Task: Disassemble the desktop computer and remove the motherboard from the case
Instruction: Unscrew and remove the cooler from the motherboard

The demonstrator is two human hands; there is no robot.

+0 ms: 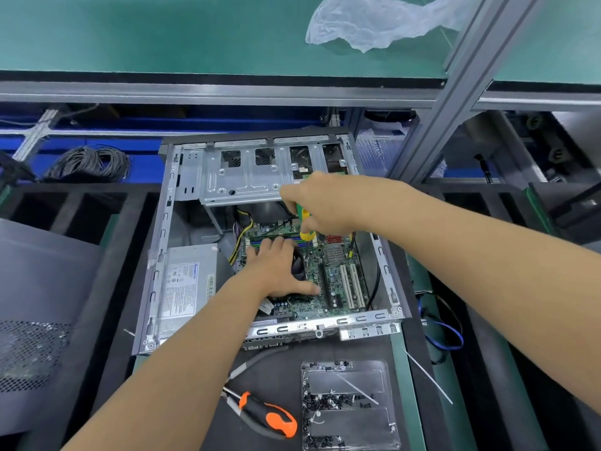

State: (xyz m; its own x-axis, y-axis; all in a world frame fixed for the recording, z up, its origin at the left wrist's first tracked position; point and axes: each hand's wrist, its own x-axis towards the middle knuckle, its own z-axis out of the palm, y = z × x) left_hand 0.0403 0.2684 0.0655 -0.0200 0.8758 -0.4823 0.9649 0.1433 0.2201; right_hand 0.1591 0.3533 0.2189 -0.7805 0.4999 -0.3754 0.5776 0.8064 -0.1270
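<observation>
Green circuit board, the motherboard, is sitting flat in the floor of the open metal case, which is lying on its side on the black-matted table. The right hand is gripping a green-and-yellow screwdriver, fingers curled round the handle, tip pointing down toward the board's upper region; the tip itself is hidden. The left hand is resting on the CPU cooler fan, fingers spread and fairly straight, holding nothing. A power supply is occupying the case's left side, with yellow and black cables running toward the board. A clear tray of screws and an orange-handled screwdriver are lying on the table nearer the person.

Judgement: the board is stiff yet fragile and light apart from the cooler; hold it by its bare edges or by the cooler body, avoiding the slots and small components. Cables appear to remain attached and are likely to snag.
</observation>
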